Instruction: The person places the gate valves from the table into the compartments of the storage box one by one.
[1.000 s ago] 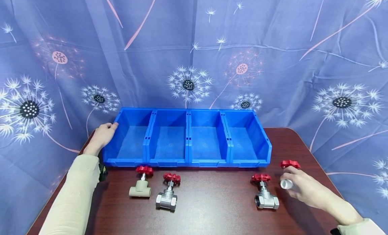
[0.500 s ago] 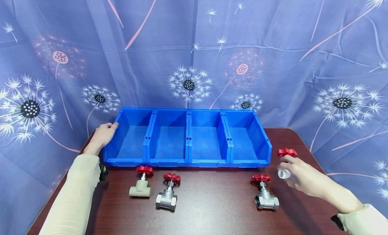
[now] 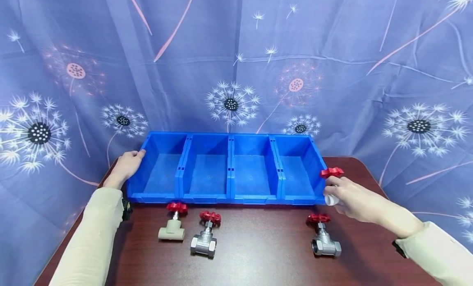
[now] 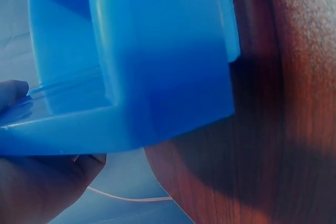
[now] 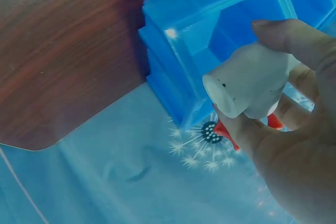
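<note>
My left hand grips the left wall of a row of blue storage bins; in the left wrist view the thumb lies over the wall's rim and the fingers are below it. My right hand holds a white plastic valve with a red handwheel, beside the right end bin's outer wall. The palm and fingers hide part of its body. On the table stand a beige valve and a metal valve at left, and another metal valve below my right hand.
The dark red wooden table carries the bins near its back edge. Behind hangs a blue curtain with dandelion prints. Dividers separate the bin compartments.
My right hand has lifted the white valve and carried it left and away from me, up to the right end bin. The left hand stays on the bin wall.
</note>
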`<state>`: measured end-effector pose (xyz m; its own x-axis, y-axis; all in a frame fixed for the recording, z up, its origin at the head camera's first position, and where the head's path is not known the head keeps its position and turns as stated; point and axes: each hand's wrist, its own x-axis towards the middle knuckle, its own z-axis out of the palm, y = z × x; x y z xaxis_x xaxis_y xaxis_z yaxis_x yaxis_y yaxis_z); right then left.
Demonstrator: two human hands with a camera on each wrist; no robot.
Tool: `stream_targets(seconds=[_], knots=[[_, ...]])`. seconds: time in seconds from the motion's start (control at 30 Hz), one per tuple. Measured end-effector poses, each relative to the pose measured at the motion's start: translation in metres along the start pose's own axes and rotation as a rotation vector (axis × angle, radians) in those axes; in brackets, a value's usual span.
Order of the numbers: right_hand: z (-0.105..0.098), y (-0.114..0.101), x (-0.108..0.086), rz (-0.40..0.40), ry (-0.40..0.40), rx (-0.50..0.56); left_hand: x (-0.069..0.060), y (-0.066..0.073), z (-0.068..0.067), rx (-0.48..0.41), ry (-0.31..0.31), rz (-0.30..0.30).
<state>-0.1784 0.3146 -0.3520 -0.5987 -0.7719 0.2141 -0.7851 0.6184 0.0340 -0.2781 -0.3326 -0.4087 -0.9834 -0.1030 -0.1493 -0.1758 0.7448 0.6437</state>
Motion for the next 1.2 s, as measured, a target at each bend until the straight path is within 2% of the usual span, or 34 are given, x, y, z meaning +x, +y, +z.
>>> stream_targets(seconds=[0.2,0.5,0.87,1.2], knots=[[0.001,-0.003,0.02,0.011,-0.068,0.016,0.001,-0.001,0.001,-0.019,-0.009,-0.014],[0.012,-0.002,0.048,0.019,-0.102,0.045,-0.001,0.0,0.0,-0.023,-0.018,-0.027],[0.041,0.01,0.076,0.071,-0.184,0.056,-0.001,0.001,0.0,-0.033,-0.021,-0.022],[0.067,0.022,0.092,0.11,-0.23,0.049,-0.002,0.001,0.001,-0.035,-0.027,-0.024]])
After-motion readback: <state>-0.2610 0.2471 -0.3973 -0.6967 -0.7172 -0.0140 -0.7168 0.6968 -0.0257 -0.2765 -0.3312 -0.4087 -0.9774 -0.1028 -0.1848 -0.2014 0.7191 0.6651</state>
